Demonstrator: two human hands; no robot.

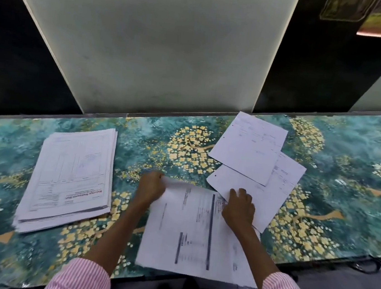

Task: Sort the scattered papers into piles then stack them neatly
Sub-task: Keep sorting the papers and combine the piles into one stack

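A thick stack of printed papers [71, 178] lies on the left of the table. In front of me lies a printed sheet with dark bars [188, 234], on top of other sheets and reaching over the table's near edge. My left hand [151, 187] grips its far left corner with curled fingers. My right hand [239, 209] rests on its right side, its fingers reaching onto a white sheet [261, 200] beyond. Two more loose sheets lie further back on the right, one on top [248, 146] and one partly under it [288, 174].
The table [346, 186] has a teal cover with yellow blossoms. A white wall panel [148, 44] and dark panels rise right behind its far edge. A dark round object [365, 266] shows at the near edge on the right.
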